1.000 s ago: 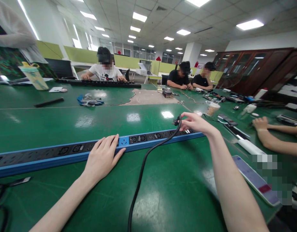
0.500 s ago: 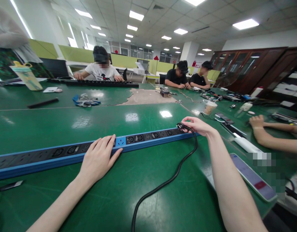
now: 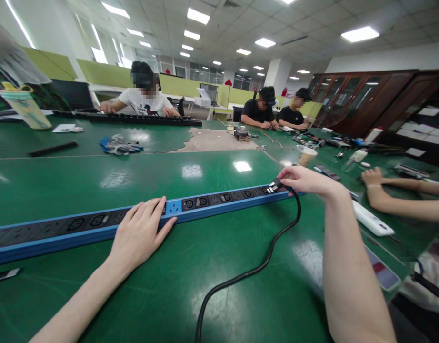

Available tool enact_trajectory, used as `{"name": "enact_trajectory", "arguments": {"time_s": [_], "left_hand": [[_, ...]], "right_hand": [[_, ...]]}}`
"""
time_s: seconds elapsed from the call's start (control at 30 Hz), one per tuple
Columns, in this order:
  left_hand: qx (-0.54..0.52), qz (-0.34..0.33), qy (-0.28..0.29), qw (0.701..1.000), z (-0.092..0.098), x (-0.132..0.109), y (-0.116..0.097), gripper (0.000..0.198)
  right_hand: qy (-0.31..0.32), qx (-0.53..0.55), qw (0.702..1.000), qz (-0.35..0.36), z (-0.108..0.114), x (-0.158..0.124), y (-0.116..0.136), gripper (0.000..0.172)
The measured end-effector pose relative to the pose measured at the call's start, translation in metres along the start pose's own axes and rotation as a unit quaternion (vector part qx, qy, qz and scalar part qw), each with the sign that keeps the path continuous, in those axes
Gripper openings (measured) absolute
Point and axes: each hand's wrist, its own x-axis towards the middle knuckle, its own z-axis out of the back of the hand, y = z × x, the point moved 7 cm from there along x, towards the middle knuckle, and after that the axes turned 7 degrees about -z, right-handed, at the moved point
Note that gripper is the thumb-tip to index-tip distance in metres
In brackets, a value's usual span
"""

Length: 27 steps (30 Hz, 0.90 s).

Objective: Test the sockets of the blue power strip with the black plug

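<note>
A long blue power strip with black outlets and one blue socket lies across the table before me. My left hand rests over it left of the blue socket, fingers across the top and thumb along the near side. Close to the strip's right end, my right hand pinches a black power plug. Its metal prongs point left and down, just above the outlets; whether they touch the strip I cannot tell. From the plug, a black cord curves down across the table toward me.
Blue-grey gloves, a dark bar and a tumbler are farther back on the green table. At right lie a phone, a white strip and another person's hand. Several people sit across.
My right hand has moved slightly right with the plug and turned it, so its prongs show more. The left hand stays on the strip. The whole view has shifted a little.
</note>
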Motion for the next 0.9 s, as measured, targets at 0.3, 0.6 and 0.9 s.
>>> {"name": "enact_trajectory", "arguments": {"time_s": [0.3,0.6,0.9], "left_hand": [[-0.004,-0.003,-0.012,1.0,0.002,0.001,-0.001,0.071],[-0.008,0.005,-0.005,1.0,0.002,0.001,-0.001,0.071],[-0.037,-0.081,0.006,0.996,-0.004,0.02,-0.043,0.063]], "right_hand": [[-0.073,-0.176,0.981,0.029,-0.028,0.024,0.024,0.023],[-0.113,-0.22,0.967,0.057,-0.046,0.036,0.038,0.018],[-0.115,-0.206,0.97,0.053,-0.044,0.036,0.037,0.017]]}}
